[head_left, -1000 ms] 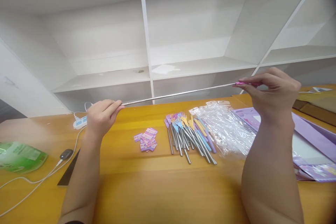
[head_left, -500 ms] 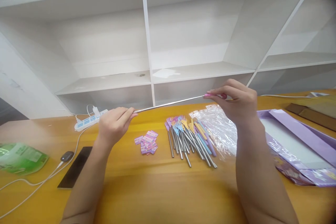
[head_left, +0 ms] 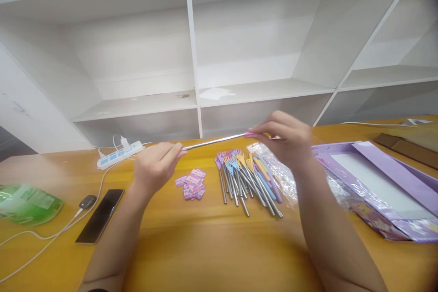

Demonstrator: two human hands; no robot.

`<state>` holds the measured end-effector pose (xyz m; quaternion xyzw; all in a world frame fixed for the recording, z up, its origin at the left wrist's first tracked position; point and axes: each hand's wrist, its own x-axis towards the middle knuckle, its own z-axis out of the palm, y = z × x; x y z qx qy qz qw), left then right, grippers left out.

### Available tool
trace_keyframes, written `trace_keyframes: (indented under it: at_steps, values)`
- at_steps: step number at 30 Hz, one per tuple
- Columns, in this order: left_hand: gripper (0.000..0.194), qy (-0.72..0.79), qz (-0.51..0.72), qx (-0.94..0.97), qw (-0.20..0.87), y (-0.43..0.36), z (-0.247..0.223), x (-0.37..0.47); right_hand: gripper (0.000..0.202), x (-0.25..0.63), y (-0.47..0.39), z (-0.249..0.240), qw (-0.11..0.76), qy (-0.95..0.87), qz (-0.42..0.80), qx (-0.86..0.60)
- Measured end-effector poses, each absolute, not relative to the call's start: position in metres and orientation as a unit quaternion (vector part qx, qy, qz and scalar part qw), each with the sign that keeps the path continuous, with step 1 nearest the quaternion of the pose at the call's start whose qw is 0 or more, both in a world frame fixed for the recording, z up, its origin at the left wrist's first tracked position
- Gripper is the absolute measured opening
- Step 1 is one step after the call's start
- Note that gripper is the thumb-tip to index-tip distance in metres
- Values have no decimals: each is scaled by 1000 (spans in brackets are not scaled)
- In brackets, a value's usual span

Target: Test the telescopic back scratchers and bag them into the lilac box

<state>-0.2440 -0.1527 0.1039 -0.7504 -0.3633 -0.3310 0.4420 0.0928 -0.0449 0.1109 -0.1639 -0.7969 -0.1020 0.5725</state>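
Between my two hands a thin silver telescopic back scratcher [head_left: 215, 141] is held up, slanting slightly upward to the right. My left hand [head_left: 155, 164] is closed round one end of the rod. The fingers of my right hand [head_left: 284, 134] pinch its pink end, and they hide most of the head. Below, on the table, lies a pile of similar back scratchers [head_left: 239, 178] with purple, pink, blue and yellow hand-shaped heads and silver shafts. Left of the pile is a heap of small pink and purple printed cards [head_left: 193, 185].
Clear plastic bags [head_left: 287, 187] and an open purple box [head_left: 372, 178] lie on the right. Toward the left are a black phone [head_left: 99, 216], a power strip [head_left: 119, 155], white cables and a green bag [head_left: 30, 205]. White shelving [head_left: 196, 114] stands behind the table.
My hands have come closer together, the right one moving left and slightly down. The visible rod between them is shorter. The pile and cards have stayed put.
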Motion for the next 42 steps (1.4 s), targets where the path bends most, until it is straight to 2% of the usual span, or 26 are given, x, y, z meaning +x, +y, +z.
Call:
trace_keyframes:
  at_steps: [3, 7, 13, 24, 28, 33, 42]
  values:
    - [1, -362, -338, -766, 410, -152, 91, -223, 13, 53, -63, 98, 524, -833, -130, -119]
    - [4, -357, -334, -787, 376, -149, 84, -213, 25, 23, -82, 86, 502, -837, -175, -132]
    - [6, -357, -310, -801, 367, -148, 83, -218, 28, 31, -79, 86, 462, -863, -140, -145]
    - [10, -396, -292, -802, 339, -147, 81, -215, 27, 21, -74, 84, 408, -877, -188, -171]
    - [12, -410, -299, -800, 321, -151, 85, -217, 23, 25, -76, 89, 418, -877, -179, -155]
    - [2, -402, -311, -779, 367, -156, 88, -214, 20, 29, -81, 95, 438, -867, -187, -146]
    - [4, -407, -334, -735, 427, -150, 111, -251, 13, 79, -55, 111, 500, -811, -250, -172]
